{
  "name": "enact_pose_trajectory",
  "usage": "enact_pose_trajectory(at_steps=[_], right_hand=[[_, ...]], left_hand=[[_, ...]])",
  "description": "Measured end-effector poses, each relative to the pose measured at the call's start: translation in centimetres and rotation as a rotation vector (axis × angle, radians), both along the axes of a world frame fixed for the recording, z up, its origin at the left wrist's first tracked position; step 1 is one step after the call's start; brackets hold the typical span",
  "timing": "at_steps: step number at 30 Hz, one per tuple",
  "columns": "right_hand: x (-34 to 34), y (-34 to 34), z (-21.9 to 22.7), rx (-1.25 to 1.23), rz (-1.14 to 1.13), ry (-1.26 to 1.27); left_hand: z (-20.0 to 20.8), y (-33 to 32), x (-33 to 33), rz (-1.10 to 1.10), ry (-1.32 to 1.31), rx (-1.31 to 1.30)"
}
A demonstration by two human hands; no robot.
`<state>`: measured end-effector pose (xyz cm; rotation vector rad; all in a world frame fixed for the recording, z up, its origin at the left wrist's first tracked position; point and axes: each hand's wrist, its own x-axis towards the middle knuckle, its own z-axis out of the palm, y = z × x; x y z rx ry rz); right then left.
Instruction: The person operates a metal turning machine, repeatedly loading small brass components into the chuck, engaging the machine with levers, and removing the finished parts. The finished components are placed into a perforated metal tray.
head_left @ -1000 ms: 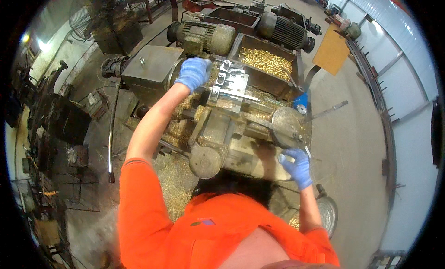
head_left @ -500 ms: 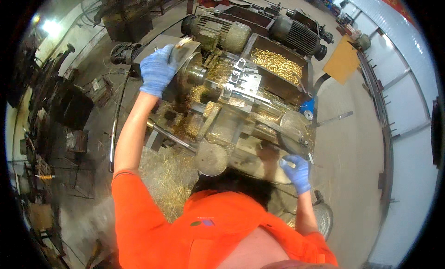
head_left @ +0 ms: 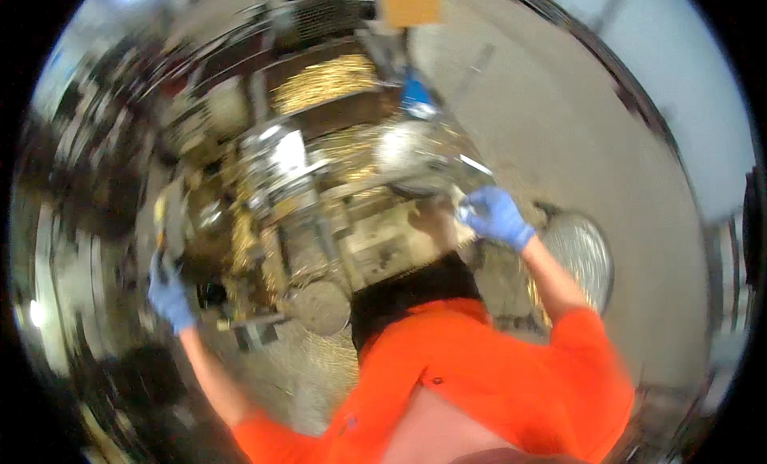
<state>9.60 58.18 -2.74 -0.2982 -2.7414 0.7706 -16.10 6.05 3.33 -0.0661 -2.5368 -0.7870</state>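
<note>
Motion smears the whole view. At the left, my gloved left hand (head_left: 169,298) is beside the lathe's headstock end, fingers pointing toward a greyish metal cover (head_left: 177,216) with a yellow and orange patch; whether it touches the cover is unclear. My gloved right hand (head_left: 497,216) is curled, thumb and fingers closed around something small and pale that I cannot make out, near the right end of the lathe bed (head_left: 391,244). The tool post (head_left: 284,156) and a round handwheel (head_left: 321,306) lie between the hands.
Behind the tool post, a metal trough (head_left: 343,111) holds many small brass-coloured pieces (head_left: 327,80). A blue gauge-like thing (head_left: 417,96) stands beside it. Brass shavings (head_left: 319,364) litter the floor. A round container (head_left: 577,260) with shiny contents stands right of me.
The view has swung, so the machine appears farther left and turned. My left hand has come down off the cover's upper edge; my right hand stays near the bed's right end, still curled.
</note>
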Motion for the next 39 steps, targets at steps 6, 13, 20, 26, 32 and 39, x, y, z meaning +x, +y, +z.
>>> enact_pose_trajectory(at_steps=[6, 13, 20, 26, 32, 39], right_hand=[[11.1, 11.8, -1.0, -0.265, -0.708, -0.122], [26.0, 14.7, -7.4, -0.058, -0.956, -0.592], [25.1, 8.4, -11.5, -0.108, -0.635, -0.583], [25.3, 4.3, -11.1, 0.111, -0.372, -0.51], [25.2, 3.0, -10.5, 0.157, -0.328, -0.506], [25.1, 2.1, -11.8, 0.072, -0.353, -0.565]], left_hand=[[1.2, -1.0, 0.1, -0.081, -0.053, -0.036], [2.9, 1.1, 3.6, 0.144, -0.017, -0.079], [4.2, -3.5, 6.1, 0.383, 0.113, -0.153], [3.5, -4.0, 5.8, 0.213, 0.746, -0.379], [4.1, -1.4, 7.7, 0.123, 0.797, -0.06], [4.2, -2.1, 8.3, 0.154, 0.742, -0.318]])
